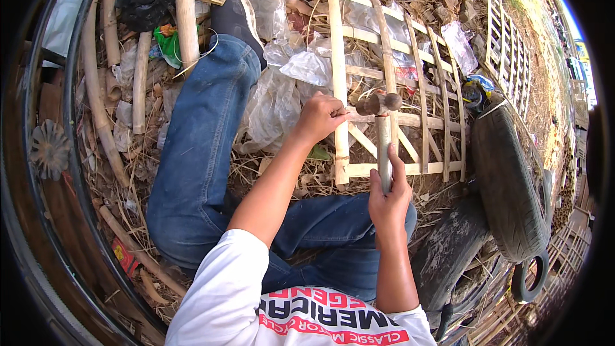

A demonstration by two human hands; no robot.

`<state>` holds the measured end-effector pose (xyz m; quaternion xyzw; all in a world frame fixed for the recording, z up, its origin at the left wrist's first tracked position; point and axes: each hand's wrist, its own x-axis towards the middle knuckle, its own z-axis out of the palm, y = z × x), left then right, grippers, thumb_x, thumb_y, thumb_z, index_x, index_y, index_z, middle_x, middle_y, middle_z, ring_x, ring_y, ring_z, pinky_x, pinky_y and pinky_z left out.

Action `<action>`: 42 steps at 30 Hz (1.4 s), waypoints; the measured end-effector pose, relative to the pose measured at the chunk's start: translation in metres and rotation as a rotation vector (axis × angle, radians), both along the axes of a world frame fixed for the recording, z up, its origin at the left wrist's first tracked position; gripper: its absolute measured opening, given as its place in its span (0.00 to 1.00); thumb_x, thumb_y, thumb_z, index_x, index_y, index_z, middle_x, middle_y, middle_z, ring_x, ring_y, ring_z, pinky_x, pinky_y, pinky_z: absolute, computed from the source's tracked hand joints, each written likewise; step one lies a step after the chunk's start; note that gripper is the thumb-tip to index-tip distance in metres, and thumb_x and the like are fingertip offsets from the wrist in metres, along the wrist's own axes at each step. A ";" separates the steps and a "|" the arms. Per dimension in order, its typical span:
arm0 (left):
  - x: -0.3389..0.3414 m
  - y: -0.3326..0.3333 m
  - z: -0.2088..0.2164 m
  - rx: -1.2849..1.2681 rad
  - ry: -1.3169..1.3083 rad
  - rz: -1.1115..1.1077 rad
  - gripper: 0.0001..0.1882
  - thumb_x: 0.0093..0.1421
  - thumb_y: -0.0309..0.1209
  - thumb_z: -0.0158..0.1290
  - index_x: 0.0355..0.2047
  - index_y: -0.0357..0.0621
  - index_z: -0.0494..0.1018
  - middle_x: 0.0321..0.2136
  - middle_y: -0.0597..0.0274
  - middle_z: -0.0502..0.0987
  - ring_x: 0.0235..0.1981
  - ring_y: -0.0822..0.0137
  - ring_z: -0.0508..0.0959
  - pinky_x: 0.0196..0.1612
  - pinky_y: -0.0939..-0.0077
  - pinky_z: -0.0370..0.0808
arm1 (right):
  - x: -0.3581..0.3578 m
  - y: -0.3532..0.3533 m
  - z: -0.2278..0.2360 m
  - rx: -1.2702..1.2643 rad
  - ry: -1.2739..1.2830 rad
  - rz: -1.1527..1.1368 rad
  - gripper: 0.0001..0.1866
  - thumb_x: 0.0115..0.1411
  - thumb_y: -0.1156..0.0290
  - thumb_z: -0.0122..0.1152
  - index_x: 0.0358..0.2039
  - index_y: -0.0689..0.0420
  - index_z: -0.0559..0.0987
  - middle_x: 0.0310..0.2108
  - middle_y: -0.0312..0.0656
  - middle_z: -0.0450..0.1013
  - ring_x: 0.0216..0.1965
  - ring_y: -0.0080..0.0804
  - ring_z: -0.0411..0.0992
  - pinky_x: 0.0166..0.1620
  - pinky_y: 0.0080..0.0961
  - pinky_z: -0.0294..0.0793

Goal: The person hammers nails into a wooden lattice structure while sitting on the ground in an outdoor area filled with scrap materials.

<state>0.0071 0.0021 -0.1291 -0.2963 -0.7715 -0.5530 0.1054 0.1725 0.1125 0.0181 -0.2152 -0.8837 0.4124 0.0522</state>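
Note:
A lattice frame of pale bamboo strips (341,90) stands or lies before me, its thick left bar nearest my left hand. My left hand (318,117) is closed in a pinch at that bar; whatever sits between the fingertips is too small to make out. In my right hand (391,202) is a hammer (384,131), gripped by its light-coloured handle with the thumb laid along it. The rusty hammer head is up, over the middle of the lattice, just right of my left fingertips. I cannot tell whether it touches the strips.
Two worn tyres (509,179) rest on the right. Another bamboo lattice (507,51) is at the far right. Bamboo poles (187,16) lie at the left beside curved black metal tubing (77,154). Plastic bags (269,99) and dry straw litter the ground around my outstretched leg (198,128).

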 end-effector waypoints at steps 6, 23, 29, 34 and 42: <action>0.000 -0.003 -0.001 -0.059 -0.032 -0.022 0.12 0.44 0.29 0.66 0.16 0.41 0.72 0.15 0.61 0.73 0.19 0.58 0.72 0.32 0.69 0.67 | -0.003 0.004 0.004 0.117 -0.007 0.139 0.27 0.57 0.82 0.57 0.59 0.59 0.68 0.46 0.61 0.74 0.44 0.59 0.75 0.44 0.41 0.75; -0.001 -0.002 -0.007 0.002 -0.053 0.003 0.11 0.45 0.28 0.66 0.17 0.41 0.73 0.18 0.58 0.76 0.23 0.58 0.74 0.34 0.67 0.67 | 0.001 0.004 -0.005 0.105 0.043 0.091 0.28 0.58 0.81 0.58 0.60 0.57 0.67 0.35 0.60 0.76 0.36 0.55 0.78 0.37 0.34 0.75; 0.004 0.000 -0.005 0.021 -0.098 -0.030 0.10 0.45 0.28 0.65 0.18 0.41 0.73 0.19 0.56 0.75 0.25 0.55 0.75 0.36 0.64 0.68 | 0.006 0.003 -0.015 0.078 0.104 -0.012 0.27 0.58 0.82 0.57 0.59 0.59 0.67 0.44 0.60 0.75 0.38 0.57 0.77 0.39 0.35 0.75; 0.002 -0.002 0.000 0.020 -0.091 -0.017 0.10 0.45 0.28 0.65 0.18 0.41 0.73 0.19 0.56 0.75 0.25 0.54 0.75 0.35 0.64 0.68 | 0.005 0.003 -0.007 0.042 0.049 0.028 0.29 0.58 0.82 0.57 0.60 0.58 0.66 0.45 0.61 0.75 0.41 0.54 0.78 0.41 0.34 0.75; 0.004 -0.001 -0.005 0.031 -0.076 -0.024 0.08 0.45 0.26 0.63 0.19 0.41 0.73 0.19 0.56 0.75 0.25 0.55 0.75 0.34 0.65 0.67 | 0.009 -0.004 -0.014 0.048 0.078 0.025 0.28 0.58 0.82 0.57 0.59 0.58 0.65 0.47 0.63 0.73 0.47 0.60 0.74 0.44 0.39 0.75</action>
